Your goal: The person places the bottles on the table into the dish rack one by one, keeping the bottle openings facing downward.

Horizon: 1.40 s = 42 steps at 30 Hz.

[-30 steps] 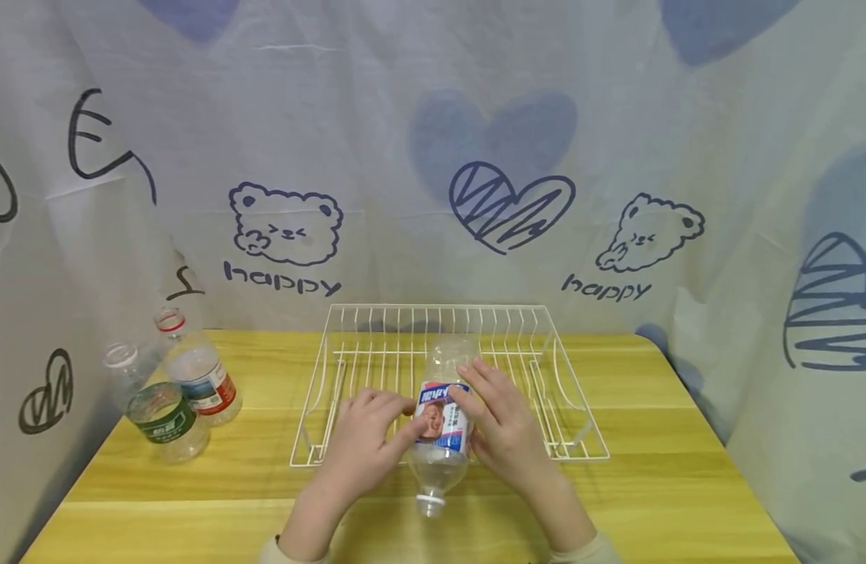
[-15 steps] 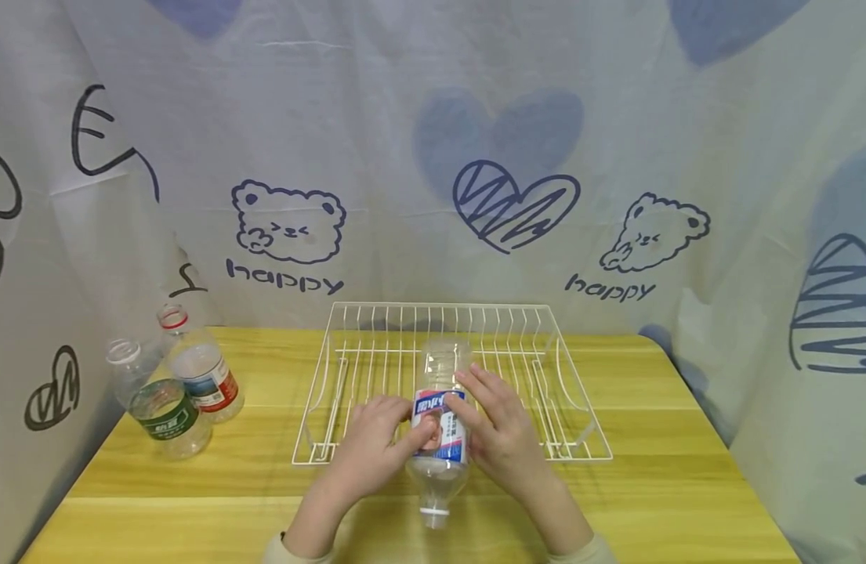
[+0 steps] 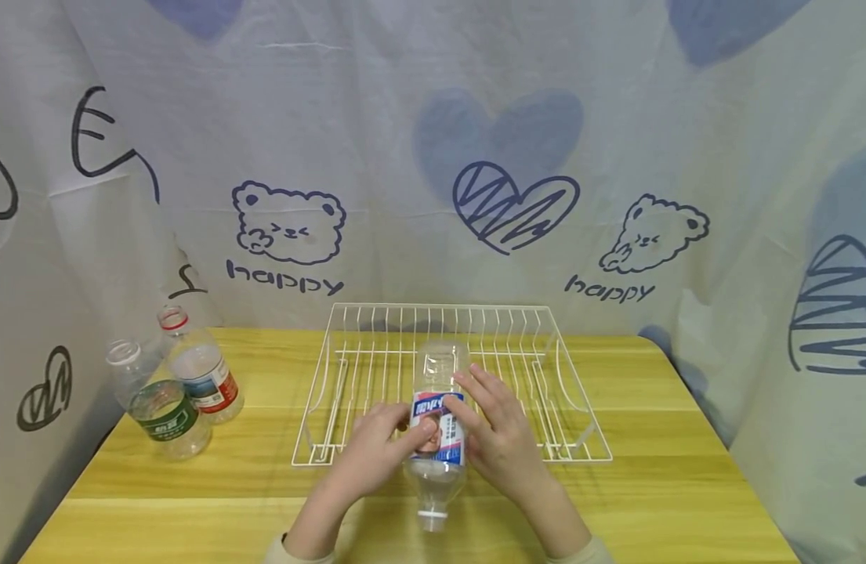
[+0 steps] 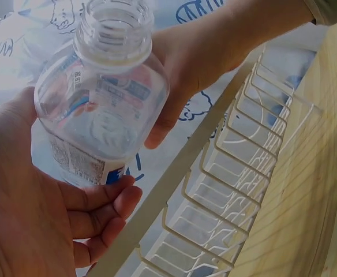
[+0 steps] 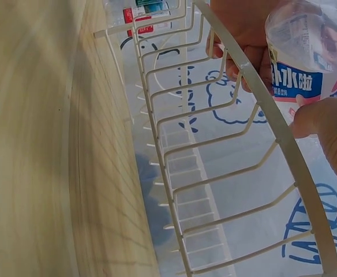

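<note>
In the head view, a clear plastic bottle [image 3: 436, 482] with a blue, white and pink label lies between my hands, neck toward me. My left hand [image 3: 376, 450] grips its left side, thumb across the label. From the right, my right hand [image 3: 503, 439] holds it with fingertips on the label and side. The left wrist view shows the bottle's uncapped, threaded mouth [image 4: 115, 32] and left fingers [image 4: 96, 216] curled under the body. In the right wrist view, my right thumb [image 5: 310, 115] presses by the label. The bottle overlaps the front of a white wire rack [image 3: 362, 368].
Two clear bottles stand at the left of the wooden table [image 3: 658, 470]: one with a green label [image 3: 168, 419], one with a red and blue label [image 3: 214, 388]. A white curtain [image 3: 397, 258] with blue drawings hangs behind and at both sides.
The bottle has shifted slightly toward me, and its far end has swung a little left so it lies straighter. Both hands keep their hold with small finger shifts.
</note>
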{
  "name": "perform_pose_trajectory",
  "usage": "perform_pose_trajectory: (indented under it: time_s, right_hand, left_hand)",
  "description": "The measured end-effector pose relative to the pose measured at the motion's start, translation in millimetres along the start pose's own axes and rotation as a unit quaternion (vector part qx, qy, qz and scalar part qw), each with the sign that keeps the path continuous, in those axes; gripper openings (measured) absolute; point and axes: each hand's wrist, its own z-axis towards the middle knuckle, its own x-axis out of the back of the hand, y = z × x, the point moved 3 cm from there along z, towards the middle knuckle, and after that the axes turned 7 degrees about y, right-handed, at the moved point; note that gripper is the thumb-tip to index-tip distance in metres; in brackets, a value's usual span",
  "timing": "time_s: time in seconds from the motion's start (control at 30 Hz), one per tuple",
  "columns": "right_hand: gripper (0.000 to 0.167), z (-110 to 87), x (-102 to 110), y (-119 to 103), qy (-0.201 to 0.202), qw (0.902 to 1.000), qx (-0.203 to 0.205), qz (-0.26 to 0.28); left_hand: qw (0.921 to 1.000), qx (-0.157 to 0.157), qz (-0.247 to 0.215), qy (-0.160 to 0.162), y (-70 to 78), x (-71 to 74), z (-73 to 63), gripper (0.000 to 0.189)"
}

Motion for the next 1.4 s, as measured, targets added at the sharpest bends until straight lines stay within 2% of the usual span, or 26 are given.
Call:
perform_pose_trajectory:
  time_s: [0.2,0.37,0.63,0.93,1.1,1.23,1.4]
  right_hand:
    - [0.053,0.8,-0.2,0.5,-0.001,1.0000,-0.001,-0.004]
    - [0.051,0.1,1.6,4.1,-0.003,0.9996,-0.026,-0.009]
    - [0.037,-0.6,11.9,17.9,0.004,0.9978,-0.062,-0.021]
    - [0.046,-4.5,31.8,38.8,0.008,0.9923,-0.111,-0.054]
    - [0.054,-11.8,43.9,55.8,-0.012,0.9820,-0.166,-0.089]
    - [0.061,-18.8,53.2,69.6,-0.055,0.9689,-0.215,-0.110]
    - [0.078,-29.0,60.9,82.0,-0.139,0.9401,-0.284,-0.128]
  left_hand:
    - [0.9996,0.021,-0.009,0.018,-0.6,3.6,0.6,0.039]
    - [0.9980,0.031,0.026,0.048,-0.6,8.9,1.9,0.048]
    - [0.9922,0.046,0.064,0.096,-3.4,18.3,3.7,0.053]
    - [0.9852,0.074,0.093,0.123,-8.9,30.6,5.0,0.064]
    - [0.9816,0.071,0.100,0.146,-11.0,37.9,5.6,0.067]
    - [0.9790,0.069,0.103,0.161,-13.8,42.1,5.3,0.068]
    - [0.9767,0.065,0.103,0.177,-17.9,44.5,4.4,0.067]
